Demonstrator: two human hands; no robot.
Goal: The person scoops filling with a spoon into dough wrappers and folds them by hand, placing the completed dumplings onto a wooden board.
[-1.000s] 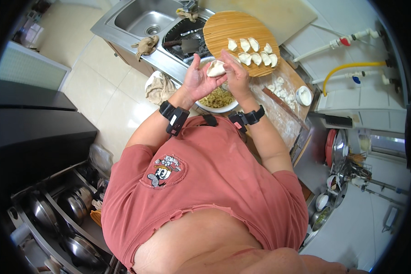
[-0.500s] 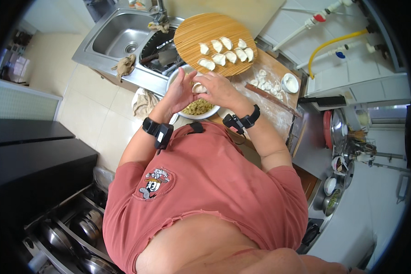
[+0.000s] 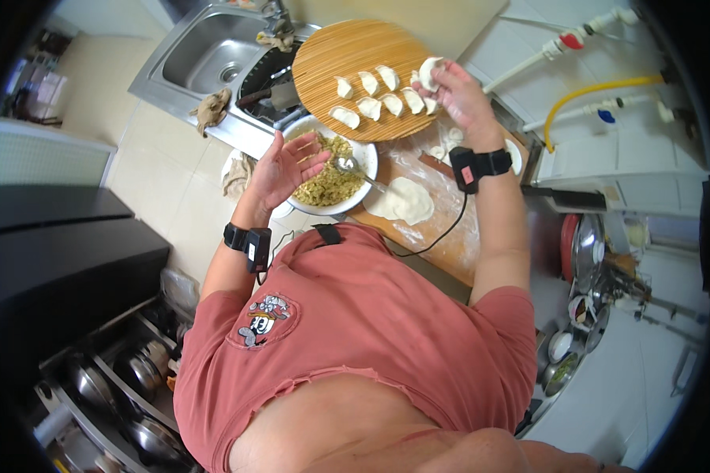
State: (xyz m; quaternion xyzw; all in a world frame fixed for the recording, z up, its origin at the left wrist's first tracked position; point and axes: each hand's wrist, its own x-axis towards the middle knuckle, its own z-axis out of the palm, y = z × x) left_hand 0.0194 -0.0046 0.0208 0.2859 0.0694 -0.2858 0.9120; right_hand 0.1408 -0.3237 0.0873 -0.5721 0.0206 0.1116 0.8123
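Note:
My right hand (image 3: 459, 93) pinches a white folded dumpling (image 3: 429, 73) above the right edge of a round bamboo tray (image 3: 323, 67). Two rows of finished dumplings (image 3: 369, 108) lie on that tray. My left hand (image 3: 286, 169) is held palm up with fingers spread and nothing in it, at the left side of a white bowl (image 3: 373, 162). Chopped yellow-green filling (image 3: 319, 188) fills the bowl, and a metal spoon (image 3: 349, 165) rests in it. Flat round dough wrappers (image 3: 402, 201) lie on the floured wooden board (image 3: 450, 246) right of the bowl.
Behind the bowl sits a steel sink (image 3: 221, 55), its second basin holding a dark pan and a cleaver (image 3: 282, 97). A cloth (image 3: 211, 112) hangs over the counter edge. Small dough pieces (image 3: 450, 140) lie under my right forearm. Pipes with a yellow hose (image 3: 588, 88) run along the right wall.
My hands have parted. The right one has carried the dumpling up and right to the tray, while the left has drawn back left and opened. The spoon and wrappers are now uncovered.

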